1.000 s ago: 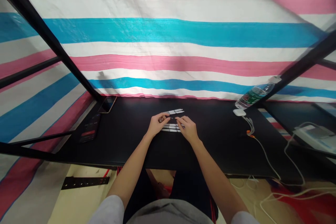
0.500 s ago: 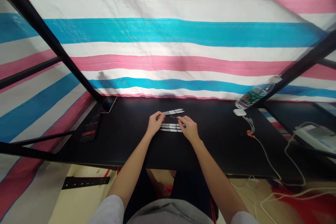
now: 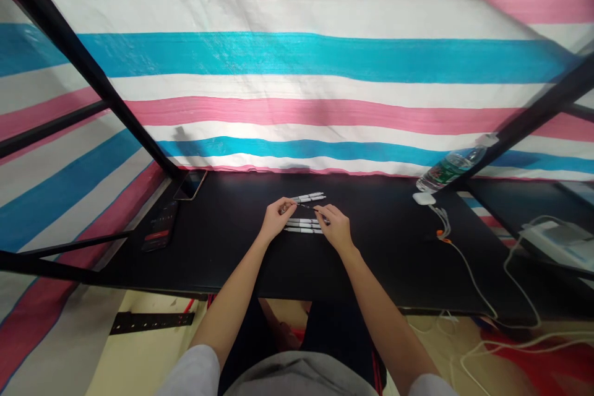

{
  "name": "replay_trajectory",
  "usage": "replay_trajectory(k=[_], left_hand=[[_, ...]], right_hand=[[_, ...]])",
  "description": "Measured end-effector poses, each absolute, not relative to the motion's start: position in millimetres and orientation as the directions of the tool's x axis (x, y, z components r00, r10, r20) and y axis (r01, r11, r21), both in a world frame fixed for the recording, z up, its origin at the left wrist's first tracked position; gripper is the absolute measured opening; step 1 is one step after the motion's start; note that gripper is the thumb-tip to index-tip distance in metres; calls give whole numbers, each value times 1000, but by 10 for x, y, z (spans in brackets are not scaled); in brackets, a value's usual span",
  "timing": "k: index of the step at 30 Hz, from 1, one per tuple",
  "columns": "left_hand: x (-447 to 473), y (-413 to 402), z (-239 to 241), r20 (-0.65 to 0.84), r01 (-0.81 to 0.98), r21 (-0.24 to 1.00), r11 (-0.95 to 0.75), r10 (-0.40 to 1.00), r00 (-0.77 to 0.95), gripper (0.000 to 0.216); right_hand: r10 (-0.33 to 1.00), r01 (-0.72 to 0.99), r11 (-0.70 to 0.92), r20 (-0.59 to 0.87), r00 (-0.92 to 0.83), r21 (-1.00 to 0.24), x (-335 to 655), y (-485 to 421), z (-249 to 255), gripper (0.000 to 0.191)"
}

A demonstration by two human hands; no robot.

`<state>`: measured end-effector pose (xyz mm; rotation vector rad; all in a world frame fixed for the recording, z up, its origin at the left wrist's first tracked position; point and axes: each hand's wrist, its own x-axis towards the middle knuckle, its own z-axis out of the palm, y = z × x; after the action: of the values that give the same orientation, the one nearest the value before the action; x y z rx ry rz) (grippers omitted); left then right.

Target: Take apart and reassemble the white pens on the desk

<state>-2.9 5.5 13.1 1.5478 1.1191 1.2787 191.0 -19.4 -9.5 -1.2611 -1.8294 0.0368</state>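
Note:
My left hand (image 3: 277,218) is closed in a pinch above the black tabletop, with a small shiny pen part partly showing among its fingers. My right hand (image 3: 335,224) faces it, thumb and fingers pinched on a thin dark pen refill (image 3: 307,206) that points left. The refill's left end reaches my left fingertips; whether it sits inside the part there, I cannot tell. Behind the hands lie white-and-grey pens (image 3: 315,197), side by side. Several more such pens (image 3: 304,229) lie in a row between my wrists, their ends partly covered by the hands.
Two phones, one dark with a lit screen (image 3: 159,227) and another by the frame post (image 3: 191,185), lie at the left. On the right, a water bottle (image 3: 448,172) leans near a white charger (image 3: 423,198) with cables. Striped sheeting (image 3: 297,57) closes off the back.
My left hand has moved slightly right, and its fingertips now meet the refill's end, where a small gap showed before. The right hand has barely shifted.

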Motion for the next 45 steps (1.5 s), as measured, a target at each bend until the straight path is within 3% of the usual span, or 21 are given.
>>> replay_trajectory(k=[19, 22, 25, 28, 31, 38, 45], left_hand=[[-26, 20, 130, 263, 132, 948, -291, 945, 194, 28], [-34, 57, 115, 233, 27, 970, -241, 959, 162, 36], [-26, 125, 84, 206, -285, 945, -160, 969, 138, 40], [-8, 175, 55, 192, -449, 885, -125, 975, 108, 26], [-11, 182, 34, 162, -436, 893, -108, 983, 89, 19], [-71, 164, 3, 178, -268, 951, -152, 981, 75, 33], [-55, 167, 25, 52, -432, 900, -59, 998, -30, 32]], right_hand=[[750, 700, 549, 639, -170, -457, 1887, -212, -68, 26], [748, 705, 527, 653, -119, -474, 1903, -198, -88, 26], [744, 703, 509, 665, -67, -498, 1926, -182, -107, 25], [745, 699, 493, 667, -30, -518, 1942, -170, -118, 25], [744, 699, 479, 668, -2, -531, 1946, -161, -121, 25], [739, 687, 482, 674, 15, -543, 1955, -152, -123, 24], [748, 680, 478, 663, 18, -557, 1962, -157, -115, 23]])
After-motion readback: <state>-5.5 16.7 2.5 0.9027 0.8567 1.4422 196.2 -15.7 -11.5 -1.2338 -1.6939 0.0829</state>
